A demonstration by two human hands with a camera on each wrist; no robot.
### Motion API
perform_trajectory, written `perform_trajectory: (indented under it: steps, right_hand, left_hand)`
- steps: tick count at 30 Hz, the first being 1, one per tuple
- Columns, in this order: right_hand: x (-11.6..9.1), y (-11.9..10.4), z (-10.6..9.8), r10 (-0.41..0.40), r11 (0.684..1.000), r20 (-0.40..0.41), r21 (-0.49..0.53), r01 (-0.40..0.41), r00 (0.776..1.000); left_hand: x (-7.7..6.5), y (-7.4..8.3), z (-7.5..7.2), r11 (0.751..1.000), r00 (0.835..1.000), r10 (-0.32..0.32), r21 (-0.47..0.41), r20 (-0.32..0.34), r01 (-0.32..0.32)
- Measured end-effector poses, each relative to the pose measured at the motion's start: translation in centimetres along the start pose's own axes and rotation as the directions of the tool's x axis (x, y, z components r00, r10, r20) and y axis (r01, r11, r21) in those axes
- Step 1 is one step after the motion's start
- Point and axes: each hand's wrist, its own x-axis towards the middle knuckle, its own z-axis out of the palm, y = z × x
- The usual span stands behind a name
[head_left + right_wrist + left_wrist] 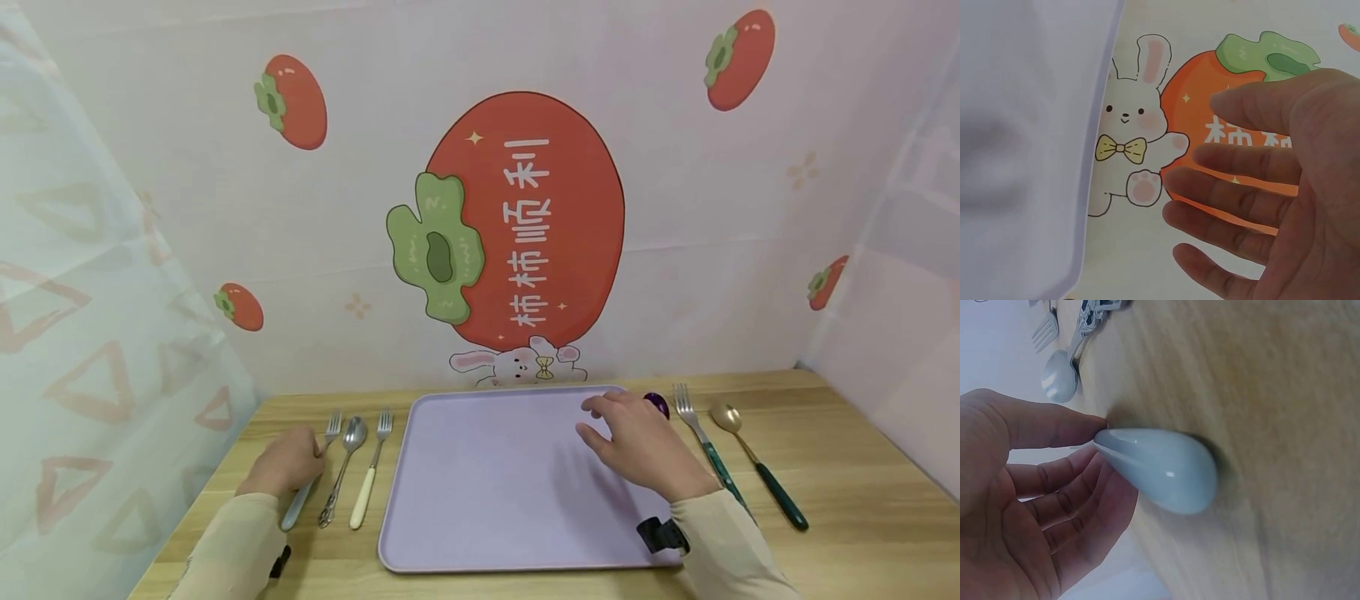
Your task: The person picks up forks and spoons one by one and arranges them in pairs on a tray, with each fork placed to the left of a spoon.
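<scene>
At the left end of the row, my left hand (287,460) pinches a fork with a pale blue handle (297,505). The rounded handle end (1175,472) sticks out past the thumb and fingers in the left wrist view; the fork's middle is hidden by the hand. Beside it lie an ornate silver spoon (352,437) and a fork with a cream handle (364,498). My right hand (645,442) is over the right part of a lilac tray (495,492), its fingers spread and holding nothing. A shiny purple rounded thing (657,405) shows partly behind that hand.
Right of the tray lie a fork with a green handle (693,421) and a gold spoon (727,417) with a dark green handle. A white backdrop (337,225) printed with persimmons and a rabbit rises behind the wooden table (862,467).
</scene>
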Motion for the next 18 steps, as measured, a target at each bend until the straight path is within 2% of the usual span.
perform_trajectory:
  steps: [12, 18]
  right_hand:
    - [-0.04, -0.18, -0.08, -0.003, 1.0, 0.0, 0.003, 0.003, 1.0]
    - [-0.06, -0.13, -0.15, 0.005, 1.0, 0.006, 0.003, -0.005, 1.0]
  left_hand:
    - [-0.1, 0.17, -0.05, 1.0, 1.0, -0.003, 0.0, -0.001, 0.003]
    - [-0.25, 0.44, -0.54, 1.0, 1.0, -0.005, 0.001, 0.003, 0.005]
